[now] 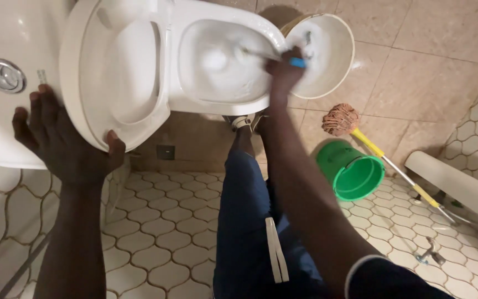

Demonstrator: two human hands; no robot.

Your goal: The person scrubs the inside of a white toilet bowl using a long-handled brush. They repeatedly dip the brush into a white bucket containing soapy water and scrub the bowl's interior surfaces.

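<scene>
Scrubbing is under way: a toilet brush [261, 53] is gripped by the right hand [284, 69] inside the toilet bowl [217, 61], while the raised seat [84, 83] (at its lower edge) is held by the left hand [62, 138]; rinsing seemingly remains.

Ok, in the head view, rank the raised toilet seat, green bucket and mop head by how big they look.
1. Raised toilet seat, though nearest the camera.
2. Green bucket.
3. Mop head, clearly smallest.
</scene>
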